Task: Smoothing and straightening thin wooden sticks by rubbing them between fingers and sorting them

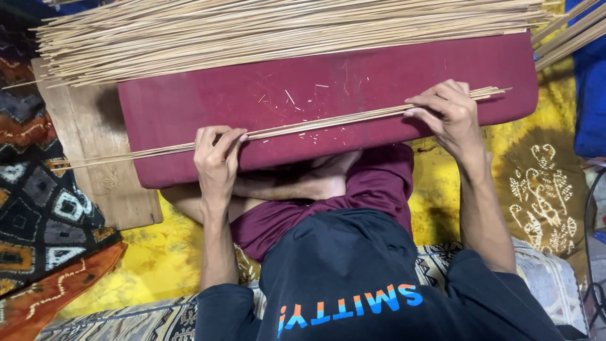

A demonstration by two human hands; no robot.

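Both hands press a thin bundle of bamboo sticks point(315, 124) onto a maroon padded board point(189, 107): left hand point(216, 161) and right hand point(447, 112) each closed over it

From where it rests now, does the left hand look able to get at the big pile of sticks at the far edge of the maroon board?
Probably yes. The left hand holds a small bundle of sticks; between it and the big pile lies only bare maroon board, nothing blocking.

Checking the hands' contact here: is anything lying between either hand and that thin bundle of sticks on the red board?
Nothing visible. The left hand and right hand rest directly on the thin bundle of sticks.
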